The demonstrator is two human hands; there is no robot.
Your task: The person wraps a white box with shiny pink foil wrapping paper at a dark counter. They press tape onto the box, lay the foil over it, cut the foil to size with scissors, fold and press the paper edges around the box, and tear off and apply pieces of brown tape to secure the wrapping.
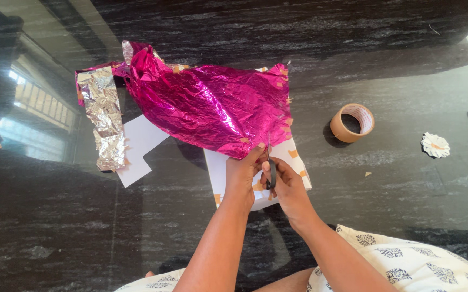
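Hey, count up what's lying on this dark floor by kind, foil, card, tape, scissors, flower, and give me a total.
Foil sheets: 2, crumpled pink foil and silver foil strip
White card pieces: 2, one at left, one under the pink foil
Tape rolls: 1, brown tape roll
Scissors: 1, black-handled scissors in the right hand
Paper flowers: 1, white flower
Total: 7

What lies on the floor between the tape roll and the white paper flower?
Nothing: in the head view the dark floor between the tape roll and the paper flower is bare.
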